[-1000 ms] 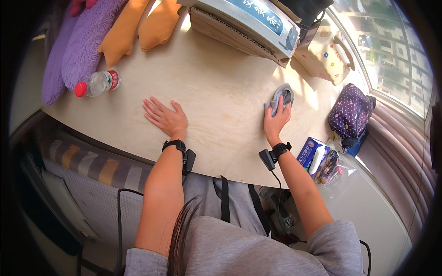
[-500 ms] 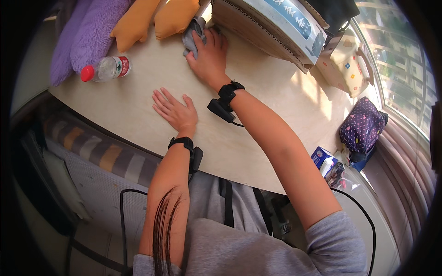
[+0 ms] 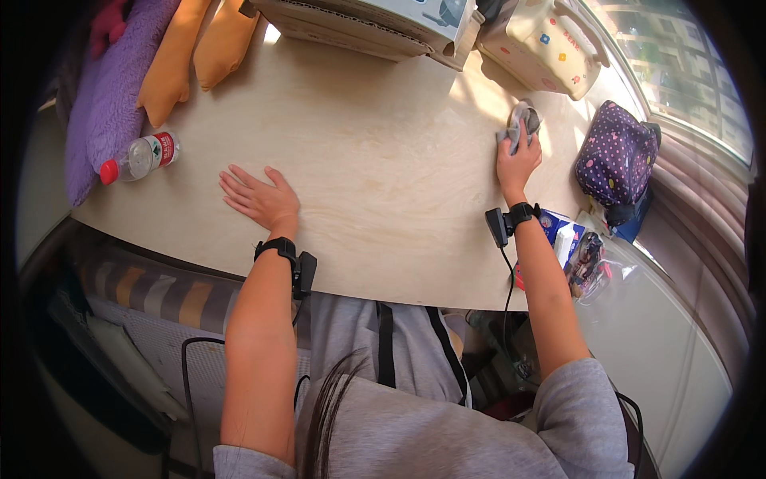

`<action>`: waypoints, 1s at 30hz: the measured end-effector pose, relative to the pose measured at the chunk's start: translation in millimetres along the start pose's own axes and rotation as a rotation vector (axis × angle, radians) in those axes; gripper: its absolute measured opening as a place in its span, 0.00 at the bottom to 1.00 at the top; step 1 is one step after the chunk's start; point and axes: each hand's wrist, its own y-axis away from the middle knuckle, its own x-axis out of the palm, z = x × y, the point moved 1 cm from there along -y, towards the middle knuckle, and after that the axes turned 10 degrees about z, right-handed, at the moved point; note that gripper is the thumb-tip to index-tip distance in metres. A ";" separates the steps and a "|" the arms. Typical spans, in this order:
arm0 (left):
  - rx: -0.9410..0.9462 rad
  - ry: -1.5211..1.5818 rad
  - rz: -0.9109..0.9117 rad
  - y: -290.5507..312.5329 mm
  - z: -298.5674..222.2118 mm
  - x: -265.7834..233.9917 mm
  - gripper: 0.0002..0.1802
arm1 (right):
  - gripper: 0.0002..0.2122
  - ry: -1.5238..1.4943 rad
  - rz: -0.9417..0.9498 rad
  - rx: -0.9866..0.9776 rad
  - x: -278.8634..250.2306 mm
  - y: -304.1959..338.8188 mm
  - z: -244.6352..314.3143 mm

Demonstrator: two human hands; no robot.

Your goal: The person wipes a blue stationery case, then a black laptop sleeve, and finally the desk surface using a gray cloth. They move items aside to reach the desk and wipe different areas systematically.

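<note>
My right hand is closed around a crumpled grey cloth and presses it onto the light tabletop, near the cream floral-print container. Fingers spread, my left hand lies flat on the left part of the same tabletop and holds nothing. Beyond it, a clear plastic bottle with a red cap and red label lies on its side. Both wrists wear black straps with small black devices.
Purple plush and orange plush legs line the far left. A cardboard box stands at the back, beside the cream container. At right are a dark polka-dot pouch and small packages by the window.
My right hand has carried the grey cloth from beside the orange plush across to the right side of the table. My left hand stays flat. The view has shifted.
</note>
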 end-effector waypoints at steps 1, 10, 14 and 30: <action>0.001 -0.008 -0.018 0.4 0.4 0.3 0.38 | 0.24 0.001 -0.029 0.201 -1.5 -1.8 -14.3; 0.007 -0.006 -0.045 -0.4 4.3 5.8 0.37 | 0.22 -0.196 -0.063 -0.281 50.7 0.0 178.6; 0.008 -0.025 -0.078 -1.7 6.0 8.6 0.36 | 0.22 -0.227 -0.020 -0.419 44.4 5.9 203.2; 0.016 -0.014 -0.055 -2.8 8.1 10.1 0.37 | 0.26 0.042 -0.219 0.430 4.1 -84.5 -97.4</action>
